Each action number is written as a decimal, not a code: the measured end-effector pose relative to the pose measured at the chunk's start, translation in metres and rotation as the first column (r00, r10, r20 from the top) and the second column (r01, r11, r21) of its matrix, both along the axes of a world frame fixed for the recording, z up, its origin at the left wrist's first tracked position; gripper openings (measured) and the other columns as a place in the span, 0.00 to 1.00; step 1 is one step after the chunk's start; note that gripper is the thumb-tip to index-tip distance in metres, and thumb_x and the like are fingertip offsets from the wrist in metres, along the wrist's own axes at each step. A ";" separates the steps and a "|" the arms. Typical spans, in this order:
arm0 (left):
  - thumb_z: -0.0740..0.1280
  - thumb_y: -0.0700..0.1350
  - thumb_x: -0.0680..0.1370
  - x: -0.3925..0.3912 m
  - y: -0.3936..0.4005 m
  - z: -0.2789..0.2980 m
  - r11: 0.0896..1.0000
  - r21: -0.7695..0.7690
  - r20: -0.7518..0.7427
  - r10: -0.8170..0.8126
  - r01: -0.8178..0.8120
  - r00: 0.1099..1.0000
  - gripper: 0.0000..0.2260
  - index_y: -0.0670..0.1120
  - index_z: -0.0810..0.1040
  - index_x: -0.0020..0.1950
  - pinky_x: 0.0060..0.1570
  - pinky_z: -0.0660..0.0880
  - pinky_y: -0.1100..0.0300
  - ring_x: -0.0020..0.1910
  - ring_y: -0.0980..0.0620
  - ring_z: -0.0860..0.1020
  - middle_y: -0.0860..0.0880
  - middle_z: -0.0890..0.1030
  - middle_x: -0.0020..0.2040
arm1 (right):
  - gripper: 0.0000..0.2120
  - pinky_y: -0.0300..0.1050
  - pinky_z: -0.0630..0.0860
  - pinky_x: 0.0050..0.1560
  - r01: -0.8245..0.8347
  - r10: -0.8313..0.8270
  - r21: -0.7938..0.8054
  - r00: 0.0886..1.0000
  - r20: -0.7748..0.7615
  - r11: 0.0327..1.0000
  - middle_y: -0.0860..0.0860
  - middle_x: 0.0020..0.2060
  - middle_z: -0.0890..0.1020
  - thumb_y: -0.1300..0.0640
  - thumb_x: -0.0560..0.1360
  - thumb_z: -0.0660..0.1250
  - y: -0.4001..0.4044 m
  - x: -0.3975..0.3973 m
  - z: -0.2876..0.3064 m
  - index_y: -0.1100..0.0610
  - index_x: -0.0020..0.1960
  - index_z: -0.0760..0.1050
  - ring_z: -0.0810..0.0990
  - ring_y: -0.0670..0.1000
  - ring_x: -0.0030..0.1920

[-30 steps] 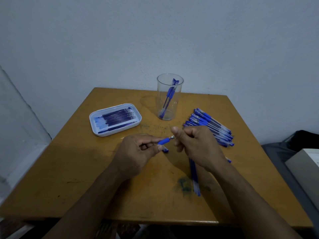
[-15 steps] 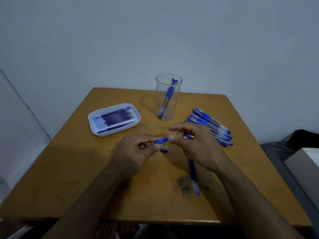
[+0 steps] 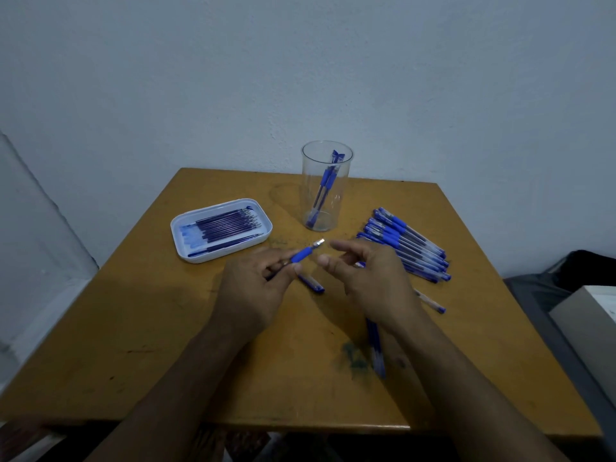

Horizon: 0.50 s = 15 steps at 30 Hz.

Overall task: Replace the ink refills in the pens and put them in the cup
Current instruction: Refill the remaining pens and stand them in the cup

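head view:
hands: 2; left hand (image 3: 253, 295) pinches pen (image 3: 301, 254) by its blue grip, metal tip pointing at the cup; right hand (image 3: 370, 281) just beside the tip, fingers loosely spread, holding nothing I can tell
cup (image 3: 326, 208): 1, clear, upright, about 2 pens inside
tray (image 3: 186, 248): 1, white, roughly 10 refills (image 3: 226, 228)
pen pile (image 3: 405, 245): about 8, right of cup on table (image 3: 133, 328)
loose: cap (image 3: 311, 283) under hands; refills (image 3: 376, 348) under right wrist
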<state>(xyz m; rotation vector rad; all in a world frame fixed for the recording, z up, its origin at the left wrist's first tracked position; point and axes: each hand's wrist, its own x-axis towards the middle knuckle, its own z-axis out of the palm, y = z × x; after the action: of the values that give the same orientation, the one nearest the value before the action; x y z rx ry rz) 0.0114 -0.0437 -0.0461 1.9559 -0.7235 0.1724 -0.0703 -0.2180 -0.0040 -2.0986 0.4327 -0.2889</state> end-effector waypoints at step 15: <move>0.70 0.43 0.80 0.005 0.004 0.000 0.987 -0.160 -0.226 -0.011 -0.025 0.974 0.12 0.51 0.82 0.63 0.45 0.82 0.55 0.42 0.51 0.83 0.50 0.84 0.41 | 0.03 0.39 0.74 0.44 -0.049 0.051 -0.178 0.999 0.009 0.983 0.43 0.43 0.79 0.53 0.78 0.72 0.024 0.003 -0.017 0.46 0.50 0.79 0.76 0.43 0.44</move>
<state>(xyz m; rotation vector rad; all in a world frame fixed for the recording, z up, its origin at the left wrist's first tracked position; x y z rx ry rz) 0.0168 -0.0395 -0.0464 1.7879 -0.5356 0.0102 -0.0676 -0.1937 -0.0213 -2.2770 0.3564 -0.3222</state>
